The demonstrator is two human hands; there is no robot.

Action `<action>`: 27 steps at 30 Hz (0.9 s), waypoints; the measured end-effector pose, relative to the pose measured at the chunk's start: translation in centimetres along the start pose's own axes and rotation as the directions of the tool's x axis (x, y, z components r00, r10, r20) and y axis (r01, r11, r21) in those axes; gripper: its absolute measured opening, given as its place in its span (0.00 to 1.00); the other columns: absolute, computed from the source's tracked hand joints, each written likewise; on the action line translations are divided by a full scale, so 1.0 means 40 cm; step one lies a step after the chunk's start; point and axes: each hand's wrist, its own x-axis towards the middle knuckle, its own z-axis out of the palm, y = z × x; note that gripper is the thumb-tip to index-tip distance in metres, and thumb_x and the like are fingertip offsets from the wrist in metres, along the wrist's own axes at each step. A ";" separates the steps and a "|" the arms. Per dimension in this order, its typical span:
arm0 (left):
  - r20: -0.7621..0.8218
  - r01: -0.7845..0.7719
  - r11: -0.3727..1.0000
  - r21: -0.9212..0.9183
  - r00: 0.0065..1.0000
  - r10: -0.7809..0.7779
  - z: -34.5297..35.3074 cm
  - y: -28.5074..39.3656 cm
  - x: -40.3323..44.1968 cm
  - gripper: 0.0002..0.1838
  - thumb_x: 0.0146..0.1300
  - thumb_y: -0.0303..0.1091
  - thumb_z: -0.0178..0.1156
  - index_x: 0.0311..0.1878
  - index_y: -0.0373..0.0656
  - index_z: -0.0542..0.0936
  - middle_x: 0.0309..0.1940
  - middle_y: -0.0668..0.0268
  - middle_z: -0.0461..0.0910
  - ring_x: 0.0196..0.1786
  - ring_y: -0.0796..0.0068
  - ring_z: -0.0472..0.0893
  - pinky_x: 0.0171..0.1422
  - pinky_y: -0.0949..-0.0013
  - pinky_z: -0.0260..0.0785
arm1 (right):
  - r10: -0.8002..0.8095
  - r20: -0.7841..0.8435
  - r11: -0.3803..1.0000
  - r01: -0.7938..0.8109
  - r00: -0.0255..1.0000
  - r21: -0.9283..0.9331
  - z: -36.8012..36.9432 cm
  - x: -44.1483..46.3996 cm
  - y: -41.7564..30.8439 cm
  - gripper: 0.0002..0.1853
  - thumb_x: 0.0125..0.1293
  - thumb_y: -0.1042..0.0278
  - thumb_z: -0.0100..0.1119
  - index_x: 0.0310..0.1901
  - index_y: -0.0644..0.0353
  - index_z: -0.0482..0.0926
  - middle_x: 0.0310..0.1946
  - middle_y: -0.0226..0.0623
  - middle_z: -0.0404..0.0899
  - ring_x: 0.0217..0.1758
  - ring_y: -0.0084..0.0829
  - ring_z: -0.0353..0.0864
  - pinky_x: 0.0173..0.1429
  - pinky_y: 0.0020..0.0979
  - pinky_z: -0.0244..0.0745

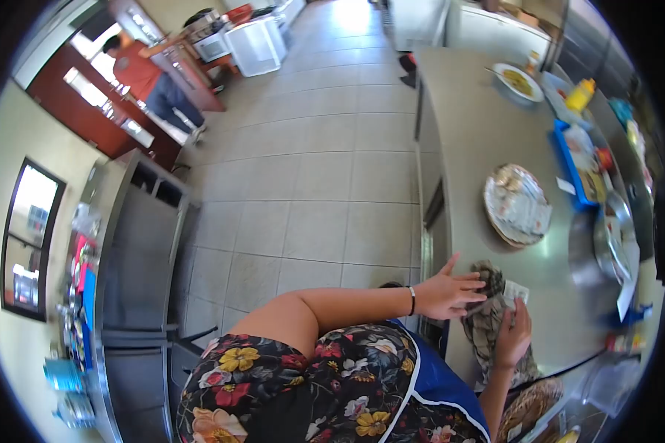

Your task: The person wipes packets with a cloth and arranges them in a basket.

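A crumpled brown and grey checked cloth (483, 336) lies along the near edge of the steel counter (469, 125). My left hand (451, 290) is open over its upper end, fingers spread and touching it. On the cloth's right side my right hand (513, 336) is closed, its fingertips at a small white paper or packet (517, 290). The print on that white piece is too small to read. Just beyond my hands sits a round wicker basket (489, 214) lined with foil or plastic wrap.
Along the counter's right side stand a blue tray (573, 177), a metal pan (606, 247) and a yellow bottle (581, 94). A plate of food (521, 80) is at the far end. A person (151, 77) stands by the door. Steel cabinets (137, 258) line the left.
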 end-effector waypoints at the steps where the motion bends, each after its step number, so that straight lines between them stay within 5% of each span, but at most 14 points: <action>1: -0.009 0.024 1.000 0.005 1.000 -0.024 -0.008 -0.007 -0.015 0.29 0.64 0.43 0.63 0.70 0.60 0.71 0.72 0.64 0.67 0.77 0.63 0.61 0.77 0.26 0.21 | -0.062 0.003 0.998 0.062 0.998 -0.029 0.013 -0.019 0.009 0.20 0.66 0.66 0.61 0.59 0.57 0.78 0.59 0.47 0.78 0.60 0.49 0.78 0.62 0.46 0.71; 7: 0.004 0.086 0.996 0.005 0.996 -0.086 -0.022 -0.039 -0.025 0.30 0.63 0.42 0.63 0.70 0.59 0.71 0.72 0.66 0.68 0.77 0.64 0.62 0.77 0.27 0.21 | -0.202 0.206 0.974 0.218 0.958 -0.058 0.010 -0.095 -0.064 0.25 0.59 0.60 0.66 0.58 0.57 0.79 0.65 0.44 0.72 0.71 0.47 0.67 0.71 0.53 0.57; 11: -0.044 -0.011 1.000 0.029 0.999 0.012 -0.020 -0.055 0.027 0.27 0.60 0.42 0.64 0.64 0.53 0.76 0.64 0.67 0.74 0.72 0.66 0.68 0.75 0.28 0.34 | -0.250 0.008 0.966 0.249 0.968 0.070 0.013 -0.089 -0.058 0.11 0.56 0.78 0.61 0.42 0.59 0.81 0.43 0.43 0.83 0.46 0.48 0.81 0.51 0.44 0.75; 13: -0.012 -0.094 0.994 0.058 0.995 0.095 -0.068 -0.039 0.073 0.25 0.60 0.39 0.64 0.61 0.50 0.77 0.60 0.70 0.77 0.69 0.69 0.70 0.72 0.30 0.41 | -0.068 0.048 0.995 0.065 0.997 0.078 -0.010 -0.093 -0.064 0.10 0.57 0.80 0.60 0.42 0.59 0.80 0.38 0.46 0.82 0.42 0.49 0.82 0.48 0.42 0.77; 15: 0.025 -0.090 0.996 0.001 0.996 0.089 -0.059 -0.056 0.105 0.23 0.63 0.37 0.62 0.62 0.49 0.76 0.62 0.68 0.76 0.70 0.67 0.71 0.76 0.33 0.37 | 0.248 -0.008 0.961 -0.245 0.969 0.126 -0.019 -0.122 -0.053 0.14 0.62 0.80 0.58 0.50 0.58 0.79 0.39 0.49 0.82 0.42 0.51 0.82 0.46 0.42 0.78; 19: 0.147 -0.165 0.984 -0.073 0.974 0.175 -0.056 -0.082 0.172 0.24 0.64 0.41 0.63 0.64 0.50 0.78 0.66 0.63 0.75 0.72 0.63 0.69 0.81 0.48 0.43 | 0.684 -0.103 0.644 -0.531 0.722 0.550 -0.076 -0.169 -0.022 0.20 0.67 0.82 0.47 0.59 0.60 0.77 0.43 0.42 0.84 0.42 0.30 0.85 0.45 0.30 0.79; 22: 0.207 -0.311 0.947 -0.082 0.924 0.322 -0.041 -0.100 0.238 0.24 0.64 0.40 0.63 0.63 0.47 0.78 0.65 0.61 0.76 0.71 0.61 0.70 0.79 0.51 0.51 | 0.840 -0.161 0.300 -0.197 0.517 0.933 -0.099 -0.174 0.009 0.19 0.68 0.83 0.40 0.57 0.67 0.77 0.45 0.37 0.83 0.44 0.23 0.83 0.48 0.24 0.79; 25: 0.219 -0.410 0.904 -0.118 0.877 0.427 -0.038 -0.103 0.288 0.23 0.64 0.39 0.62 0.63 0.45 0.78 0.63 0.60 0.77 0.69 0.59 0.72 0.77 0.51 0.57 | 0.833 -0.231 0.289 -0.040 0.502 0.956 -0.136 -0.152 -0.003 0.19 0.69 0.83 0.37 0.55 0.72 0.76 0.45 0.37 0.83 0.44 0.23 0.83 0.50 0.23 0.79; 27: 0.172 -0.444 0.888 -0.119 0.871 0.459 -0.031 -0.090 0.320 0.22 0.64 0.38 0.62 0.62 0.45 0.79 0.62 0.59 0.78 0.67 0.58 0.74 0.75 0.50 0.59 | 0.825 -0.275 0.381 -0.126 0.494 0.916 -0.136 -0.133 -0.015 0.18 0.68 0.83 0.39 0.53 0.70 0.78 0.45 0.35 0.83 0.45 0.22 0.82 0.50 0.23 0.78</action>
